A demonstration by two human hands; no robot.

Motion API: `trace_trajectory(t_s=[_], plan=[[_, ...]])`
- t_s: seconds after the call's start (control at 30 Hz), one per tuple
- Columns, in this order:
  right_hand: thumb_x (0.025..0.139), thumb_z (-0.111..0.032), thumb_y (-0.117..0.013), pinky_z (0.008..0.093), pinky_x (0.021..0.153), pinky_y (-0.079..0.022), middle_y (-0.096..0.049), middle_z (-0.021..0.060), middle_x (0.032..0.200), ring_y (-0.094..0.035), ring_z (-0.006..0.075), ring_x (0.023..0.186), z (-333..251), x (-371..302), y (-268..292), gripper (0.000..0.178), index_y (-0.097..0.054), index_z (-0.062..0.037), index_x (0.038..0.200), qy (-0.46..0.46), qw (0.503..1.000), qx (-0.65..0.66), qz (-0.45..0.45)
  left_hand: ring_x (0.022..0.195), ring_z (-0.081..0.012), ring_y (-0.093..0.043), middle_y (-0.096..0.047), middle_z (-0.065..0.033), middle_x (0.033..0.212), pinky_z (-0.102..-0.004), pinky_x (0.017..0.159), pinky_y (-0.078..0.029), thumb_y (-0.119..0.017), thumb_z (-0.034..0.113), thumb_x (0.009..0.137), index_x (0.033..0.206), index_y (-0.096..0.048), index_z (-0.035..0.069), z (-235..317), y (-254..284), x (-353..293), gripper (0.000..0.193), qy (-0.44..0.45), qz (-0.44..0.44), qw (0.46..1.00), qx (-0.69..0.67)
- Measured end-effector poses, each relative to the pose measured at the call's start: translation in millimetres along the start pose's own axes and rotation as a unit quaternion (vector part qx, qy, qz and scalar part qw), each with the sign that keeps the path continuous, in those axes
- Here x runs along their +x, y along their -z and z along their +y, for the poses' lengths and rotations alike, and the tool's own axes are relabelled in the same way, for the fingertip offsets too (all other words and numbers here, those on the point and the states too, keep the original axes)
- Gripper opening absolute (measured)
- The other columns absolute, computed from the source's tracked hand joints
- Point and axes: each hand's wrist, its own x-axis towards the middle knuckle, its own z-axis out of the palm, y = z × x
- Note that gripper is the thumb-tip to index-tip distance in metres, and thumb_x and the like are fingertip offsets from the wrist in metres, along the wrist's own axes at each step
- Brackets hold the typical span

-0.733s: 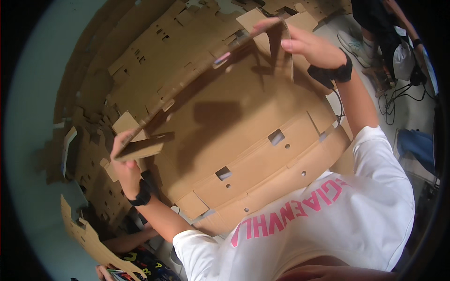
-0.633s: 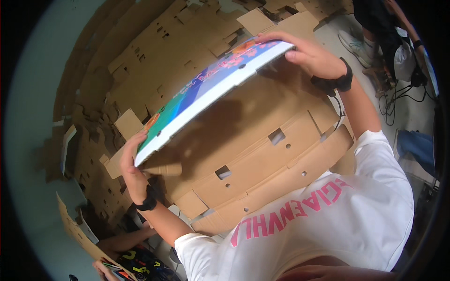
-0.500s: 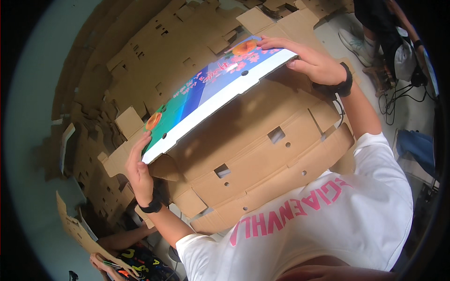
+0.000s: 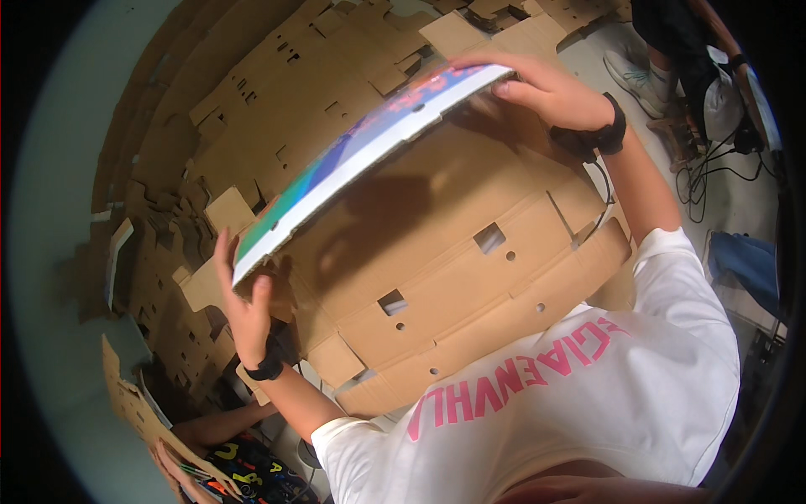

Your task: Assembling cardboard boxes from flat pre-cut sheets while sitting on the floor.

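A printed cardboard panel (image 4: 336,160), coloured green, blue and violet with a white front edge, is held tilted across a flat sheet of brown cardboard (image 4: 445,244). My left hand (image 4: 245,307) grips its lower left corner, thumb on the near side and fingers on the far side. At the upper right corner my right hand (image 4: 554,94) grips it, thumb under the white edge and fingers over the top. Below the panel, the brown sheet has square cutouts, small round holes and creased flaps; it reaches almost to my shirt.
Large stacked cardboard sheets (image 4: 243,92) with slots lie beyond. At lower left a co-worker's hands (image 4: 172,470) hold another cardboard piece (image 4: 138,412). A person's shoe (image 4: 634,84) stands at upper right, near black cables (image 4: 701,181) on the floor.
The panel has tipped so that its printed face shows less, and it has shifted slightly left. Both hands moved along with it, and the left fingers reach farther around the corner.
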Motion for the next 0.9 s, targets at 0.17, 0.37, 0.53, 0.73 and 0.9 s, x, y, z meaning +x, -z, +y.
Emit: trace_trajectory(t_s=[0.17,0.37,0.53,0.73,0.9], plan=[[0.105,-0.035,-0.047,0.0317,0.091,-0.051,-0.06,0.011,0.134,-0.066,0.0173,0.099,-11,30,4,0.048,-0.051,-0.0033,0.141,-0.014,0.972,0.216,0.096,0.123,-0.0305,-0.056,-0.046,-0.0149,0.146,-0.044,0.087,-0.057,-0.043,0.06,0.101,0.158,-0.025,0.009,-23,-4,-6,0.079,-0.014,0.127,0.951,-0.281],[0.107,-0.037,-0.048,0.0383,0.097,-0.055,-0.041,0.0107,0.151,-0.057,0.0245,0.126,-26,59,12,0.06,-0.029,-0.0082,0.156,-0.032,0.899,0.423,0.103,0.106,-0.0298,-0.064,-0.047,-0.0208,0.143,-0.0374,0.081,-0.058,-0.033,0.061,0.104,0.156,-0.025,0.005,-34,-7,-6,0.078,0.009,0.113,0.936,-0.334],[0.104,-0.025,-0.055,0.0376,0.095,-0.055,-0.046,0.0112,0.147,-0.059,0.0243,0.124,-15,63,0,0.056,-0.033,-0.006,0.152,-0.092,0.895,0.395,0.185,0.101,-0.0246,-0.065,-0.051,-0.0217,0.137,-0.0319,0.08,-0.056,-0.042,0.034,0.108,0.153,-0.029,0.001,-30,-13,-6,0.058,0.033,0.108,0.956,-0.269],[0.102,-0.023,-0.058,0.0393,0.095,-0.054,-0.057,0.0127,0.137,-0.061,0.0254,0.12,-3,41,-1,0.048,-0.045,-0.0015,0.143,-0.127,0.92,0.344,0.14,0.097,-0.0214,-0.065,-0.056,-0.0207,0.127,-0.031,0.079,-0.056,-0.047,0.019,0.107,0.147,-0.038,-0.003,-31,-15,-6,0.046,0.064,0.132,0.949,-0.278],[0.105,-0.026,-0.051,0.0286,0.089,-0.05,-0.065,0.0086,0.124,-0.066,0.0169,0.098,-6,3,-2,0.036,-0.058,-0.0026,0.131,-0.117,0.977,0.139,0.112,0.096,-0.0217,-0.065,-0.058,-0.0211,0.124,-0.0313,0.079,-0.055,-0.045,0.018,0.107,0.144,-0.04,-0.005,-37,-14,-7,0.044,0.062,0.139,0.948,-0.28]])
